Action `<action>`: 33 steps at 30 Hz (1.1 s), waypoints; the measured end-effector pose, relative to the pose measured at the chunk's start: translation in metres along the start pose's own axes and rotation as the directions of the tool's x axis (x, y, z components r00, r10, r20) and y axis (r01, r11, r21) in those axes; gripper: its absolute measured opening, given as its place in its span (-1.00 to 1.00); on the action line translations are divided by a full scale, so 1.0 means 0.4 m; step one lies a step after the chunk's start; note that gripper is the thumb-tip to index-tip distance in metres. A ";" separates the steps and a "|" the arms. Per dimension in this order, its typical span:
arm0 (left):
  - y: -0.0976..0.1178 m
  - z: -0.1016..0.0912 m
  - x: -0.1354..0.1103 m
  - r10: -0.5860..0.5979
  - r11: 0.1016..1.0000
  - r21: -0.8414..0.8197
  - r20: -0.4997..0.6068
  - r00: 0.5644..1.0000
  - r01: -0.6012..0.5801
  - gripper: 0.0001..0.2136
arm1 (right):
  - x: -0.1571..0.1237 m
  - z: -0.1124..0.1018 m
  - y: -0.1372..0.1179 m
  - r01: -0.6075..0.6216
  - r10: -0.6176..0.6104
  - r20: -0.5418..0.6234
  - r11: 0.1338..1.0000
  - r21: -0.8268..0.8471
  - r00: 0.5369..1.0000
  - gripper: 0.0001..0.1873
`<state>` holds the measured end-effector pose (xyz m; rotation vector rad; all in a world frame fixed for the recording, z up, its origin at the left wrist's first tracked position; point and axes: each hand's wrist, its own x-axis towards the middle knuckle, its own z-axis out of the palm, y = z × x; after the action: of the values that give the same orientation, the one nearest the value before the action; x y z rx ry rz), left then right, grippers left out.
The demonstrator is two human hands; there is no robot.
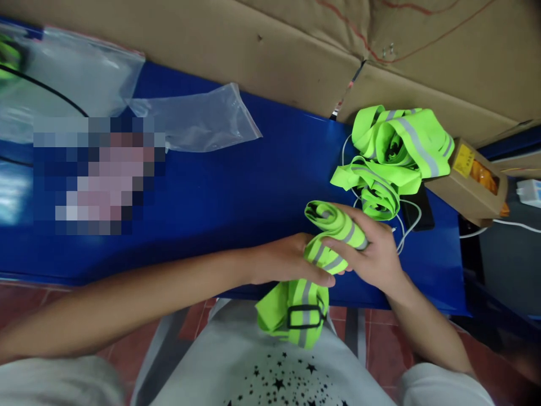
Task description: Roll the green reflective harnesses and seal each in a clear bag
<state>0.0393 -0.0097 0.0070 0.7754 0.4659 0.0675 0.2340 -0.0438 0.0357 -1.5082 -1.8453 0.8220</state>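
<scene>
A neon-yellow reflective strap [336, 225] with grey stripes is partly wound into a roll between my hands, close to the table's front edge. My right hand [378, 248] is closed around the roll from the right, thumb across its front. From the left, my left hand [291, 260] grips the flat part of the strap just under the roll; some of its fingers are hidden behind the fabric. Below my hands the loose end hangs over the edge in front of my shirt, with a black buckle [304, 317] on it.
More neon reflective straps [406, 141] lie in a heap at the back right, beside a cardboard box [473, 175] and a white cable [408, 225]. Clear plastic bags [203, 118] lie on the blue table [236, 186] at left, near a pixelated patch. Cardboard [253, 39] stands along the back.
</scene>
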 end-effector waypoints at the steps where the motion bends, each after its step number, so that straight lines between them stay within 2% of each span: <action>1: -0.010 0.004 0.002 -0.002 1.000 0.007 0.010 1.000 0.002 -0.66 | 0.001 -0.006 0.000 -0.027 0.028 -0.037 0.999 0.027 0.999 -0.55; 3: -0.026 0.009 0.005 0.008 1.000 0.015 0.046 0.999 -0.009 -0.66 | 0.005 -0.017 0.003 -0.105 0.112 -0.053 0.987 0.120 0.992 -0.65; 5: -0.033 0.012 0.005 0.016 1.000 0.005 0.069 0.997 -0.016 -0.67 | 0.009 -0.024 0.006 -0.196 0.202 -0.004 0.952 0.237 0.979 -0.74; 7: -0.027 0.012 0.002 0.012 1.000 0.003 0.066 0.998 -0.013 -0.66 | 0.012 -0.028 0.009 -0.295 0.292 0.064 0.882 0.368 0.954 -0.76; 10: -0.006 0.005 -0.006 -0.006 1.000 0.029 0.065 0.998 0.004 -0.60 | 0.016 -0.027 0.013 -0.413 0.391 0.158 0.749 0.518 0.907 -0.67; 12: 0.007 -0.003 -0.010 -0.005 0.997 0.075 0.073 0.997 -0.001 -0.62 | 0.019 -0.025 0.015 -0.447 0.421 0.179 0.718 0.533 0.889 -0.63; 16: 0.028 -0.020 -0.015 0.018 0.980 0.198 0.050 0.999 -0.027 -0.79 | 0.023 -0.025 0.021 -0.414 0.420 0.105 0.764 0.494 0.901 -0.62; 18: 0.036 -0.025 -0.016 0.015 0.977 0.210 0.044 0.999 -0.023 -0.80 | 0.022 -0.028 0.022 -0.402 0.411 0.098 0.769 0.497 0.907 -0.60; 21: 0.041 -0.029 -0.018 0.034 0.976 0.214 0.056 0.998 -0.046 -0.77 | 0.022 -0.033 0.027 -0.452 0.422 0.176 0.748 0.486 0.889 -0.54; 26: 0.033 -0.036 -0.014 0.117 0.955 0.259 0.120 0.986 -0.145 -0.72 | 0.030 -0.022 0.052 -0.562 0.433 0.361 0.681 0.469 0.826 -0.49; 28: 0.028 -0.040 -0.010 0.132 0.956 0.242 0.139 0.981 -0.163 -0.72 | 0.032 -0.011 0.059 -0.534 0.417 0.338 0.712 0.456 0.844 -0.51; 31: 0.024 -0.047 -0.006 0.132 0.965 0.204 0.167 0.977 -0.166 -0.75 | 0.030 0.003 0.054 -0.381 0.360 0.129 0.839 0.388 0.924 -0.57; 33: 0.025 -0.050 -0.004 0.120 0.971 0.180 0.200 0.972 -0.157 -0.75 | 0.025 0.004 0.044 -0.302 0.298 0.057 0.911 0.280 0.953 -0.62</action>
<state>0.0305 0.0102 0.0021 0.9969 0.2395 0.0793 0.2418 -0.0314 0.0219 -1.6171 -1.4428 1.1898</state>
